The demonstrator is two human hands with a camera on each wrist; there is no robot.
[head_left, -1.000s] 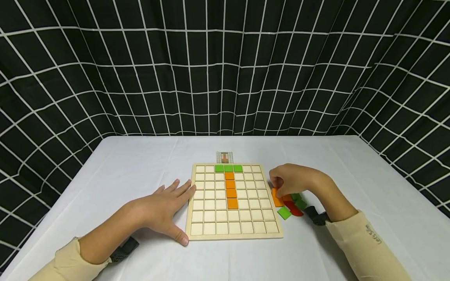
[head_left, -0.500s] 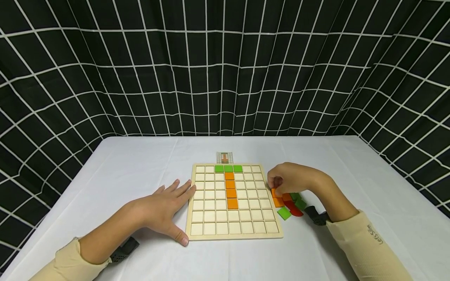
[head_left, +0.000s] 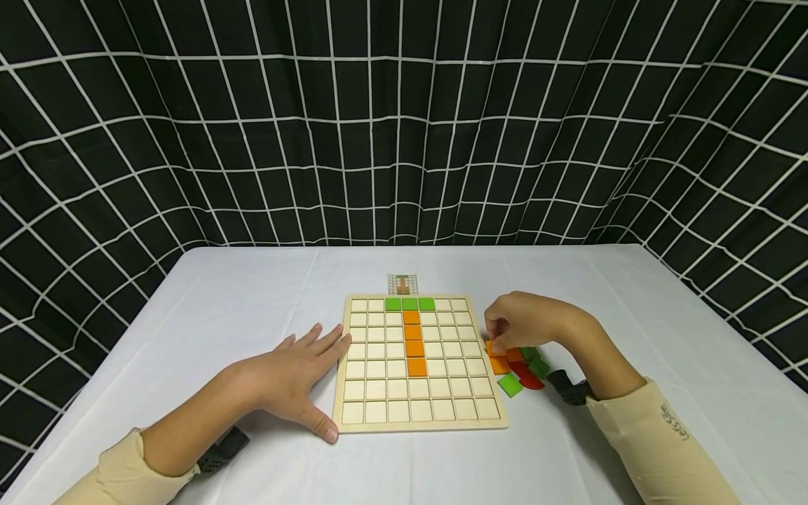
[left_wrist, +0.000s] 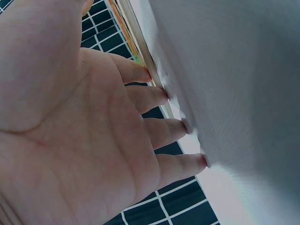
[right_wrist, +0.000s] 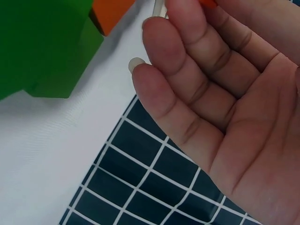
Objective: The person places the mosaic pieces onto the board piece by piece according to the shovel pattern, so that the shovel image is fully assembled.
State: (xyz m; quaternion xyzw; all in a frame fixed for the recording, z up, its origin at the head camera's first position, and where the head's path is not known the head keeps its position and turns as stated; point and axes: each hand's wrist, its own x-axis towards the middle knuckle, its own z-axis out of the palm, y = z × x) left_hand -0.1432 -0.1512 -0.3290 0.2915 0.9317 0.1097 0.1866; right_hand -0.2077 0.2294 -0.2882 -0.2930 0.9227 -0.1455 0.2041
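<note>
A square wooden grid board (head_left: 388,425) lies in front of me in the head view. Three green square tiles (head_left: 410,304) fill the middle of its far row, and a column of orange square tiles (head_left: 413,348) runs down from them. My left hand (head_left: 284,375) is spread flat, fingertips and thumb touching the board's left edge. Beside the right edge, my right hand (head_left: 536,322) pinches an orange square tile (head_left: 490,347) between thumb and curled fingers. In the right wrist view only a sliver of orange (right_wrist: 208,3) shows among the fingers.
Under and beside the right hand lies a small heap with another orange tile (head_left: 499,365), red pieces (head_left: 529,377) and dark green pieces (head_left: 539,366). A light green tile (head_left: 510,384) lies nearest me. Behind the board stands a small pattern card (head_left: 402,284) on the white-covered table (head_left: 252,287).
The right hand has shifted an orange tile slightly away from the one beneath it, moving a little toward the board and then back right. The left hand has stayed in place.
</note>
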